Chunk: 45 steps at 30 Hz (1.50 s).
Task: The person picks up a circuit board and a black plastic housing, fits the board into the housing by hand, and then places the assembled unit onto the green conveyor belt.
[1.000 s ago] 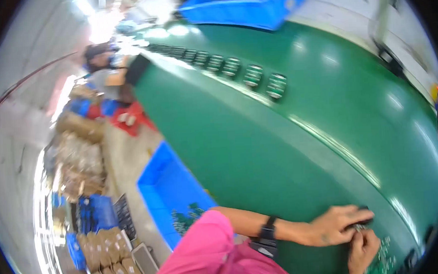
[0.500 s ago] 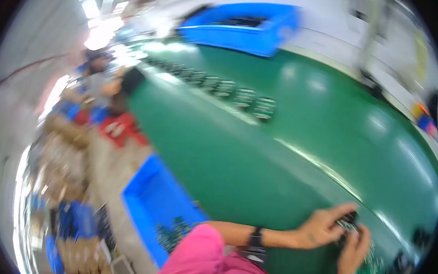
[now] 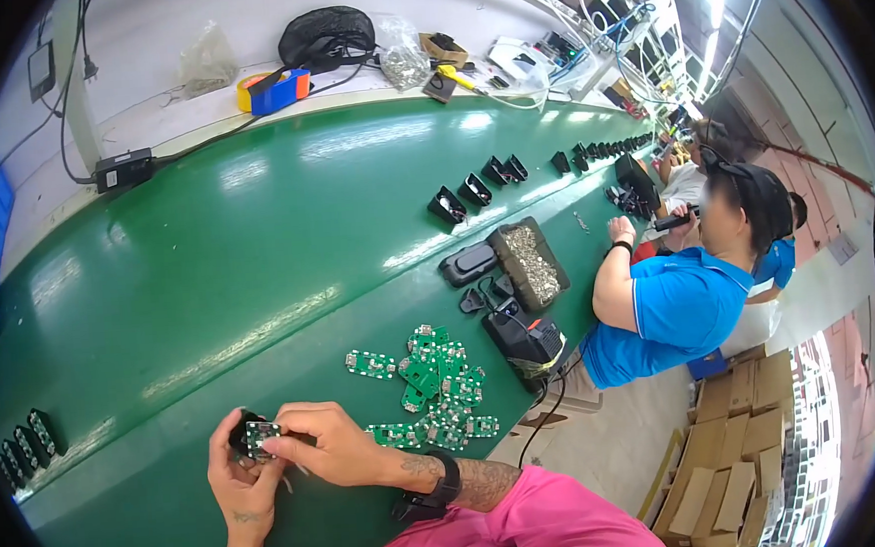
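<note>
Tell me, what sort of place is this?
Probably an electronics assembly workshop: a small circuit board is held over a long green bench, more green boards lie piled nearby, and open black casings stand in a line farther along.

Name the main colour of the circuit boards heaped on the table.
The circuit boards are green, shown best in the head view.

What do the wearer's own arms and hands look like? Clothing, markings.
No gloves. The left hand has a small dark mark near the wrist. The right hand has a black wristband behind it, dark tattoos on the forearm, then a pink sleeve. Left sleeve isn't visible.
</note>
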Motion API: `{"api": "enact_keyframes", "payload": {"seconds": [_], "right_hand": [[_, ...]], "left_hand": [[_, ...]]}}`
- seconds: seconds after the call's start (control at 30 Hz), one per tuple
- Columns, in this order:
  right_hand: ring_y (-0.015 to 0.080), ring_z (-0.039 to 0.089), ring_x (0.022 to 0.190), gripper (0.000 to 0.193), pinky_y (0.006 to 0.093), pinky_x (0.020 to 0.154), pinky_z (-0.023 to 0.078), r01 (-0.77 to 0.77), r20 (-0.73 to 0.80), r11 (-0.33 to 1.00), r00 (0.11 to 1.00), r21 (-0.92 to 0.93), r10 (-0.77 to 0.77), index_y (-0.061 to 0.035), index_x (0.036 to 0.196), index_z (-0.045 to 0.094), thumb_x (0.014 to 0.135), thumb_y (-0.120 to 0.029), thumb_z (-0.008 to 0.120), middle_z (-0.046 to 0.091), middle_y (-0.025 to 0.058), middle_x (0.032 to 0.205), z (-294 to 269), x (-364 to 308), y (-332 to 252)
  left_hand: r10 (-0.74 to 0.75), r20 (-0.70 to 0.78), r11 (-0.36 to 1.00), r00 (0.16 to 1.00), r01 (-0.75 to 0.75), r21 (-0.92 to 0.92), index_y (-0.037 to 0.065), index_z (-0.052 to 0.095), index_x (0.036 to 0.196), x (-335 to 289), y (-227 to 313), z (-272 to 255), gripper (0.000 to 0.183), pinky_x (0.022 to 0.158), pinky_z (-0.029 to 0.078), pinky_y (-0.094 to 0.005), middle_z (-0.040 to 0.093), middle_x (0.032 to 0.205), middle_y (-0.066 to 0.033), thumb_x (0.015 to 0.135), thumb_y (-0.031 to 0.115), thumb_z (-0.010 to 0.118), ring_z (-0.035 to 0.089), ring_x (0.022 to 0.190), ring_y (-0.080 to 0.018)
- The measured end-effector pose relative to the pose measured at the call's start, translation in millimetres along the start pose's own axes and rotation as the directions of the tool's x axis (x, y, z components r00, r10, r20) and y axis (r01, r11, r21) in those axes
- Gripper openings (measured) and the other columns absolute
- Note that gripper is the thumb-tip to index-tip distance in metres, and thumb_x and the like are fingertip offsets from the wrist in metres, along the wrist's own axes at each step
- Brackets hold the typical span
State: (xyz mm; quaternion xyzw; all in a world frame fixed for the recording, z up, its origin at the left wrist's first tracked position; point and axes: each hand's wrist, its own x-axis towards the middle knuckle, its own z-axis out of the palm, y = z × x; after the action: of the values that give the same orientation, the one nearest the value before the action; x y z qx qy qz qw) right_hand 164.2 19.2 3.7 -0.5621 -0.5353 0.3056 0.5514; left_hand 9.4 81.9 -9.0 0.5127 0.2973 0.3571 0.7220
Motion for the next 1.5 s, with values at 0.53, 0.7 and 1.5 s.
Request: {"api": "enact_keyframes", "payload": {"seconds": [0.53,0.7,1.5], "right_hand": [[0.0333,0.057,0.059,0.026,0.0396,0.054,0.044,-0.032,0.163,0.986,0.985,-0.162,0.058,0.0004,0.074,0.058,0.092,-0.018,0.065,0.055,0.0149,0.065,0,7,-12],[0.0153,0.052,0.052,0.021,0.0314,0.049,0.04,-0.134,0.072,0.975,0.986,-0.177,0.149,0.0012,0.075,0.066,0.086,-0.015,0.073,0.057,0.0109,0.061,-1,9,-9],[0.0109,0.063,0.071,0.02,0.024,0.06,0.051,-0.246,-0.012,0.966,0.969,-0.081,0.246,0.0048,0.109,0.061,0.092,-0.006,0.065,0.067,0.0091,0.09,14,3,-4]], "left_hand": [[0.267,-0.038,0.829,0.963,-0.209,0.519,-0.001,0.052,0.138,1,-10,-14,0.054,0.084,0.051,-0.0293,0.063,0.118,-0.0149,0.084,-0.009,0.051,0.062,0.099,-0.0172],[0.205,-0.054,0.898,0.977,-0.166,0.407,0.003,0.05,0.137,-1,-9,-8,0.051,0.081,0.053,-0.0269,0.065,0.114,-0.0124,0.088,-0.011,0.049,0.064,0.097,-0.0126],[-0.207,0.019,0.972,0.978,0.207,-0.108,0.003,0.048,0.138,7,19,-18,0.046,0.06,0.058,-0.025,0.06,0.118,-0.0134,0.095,0.012,0.062,0.068,0.084,-0.015]]}}
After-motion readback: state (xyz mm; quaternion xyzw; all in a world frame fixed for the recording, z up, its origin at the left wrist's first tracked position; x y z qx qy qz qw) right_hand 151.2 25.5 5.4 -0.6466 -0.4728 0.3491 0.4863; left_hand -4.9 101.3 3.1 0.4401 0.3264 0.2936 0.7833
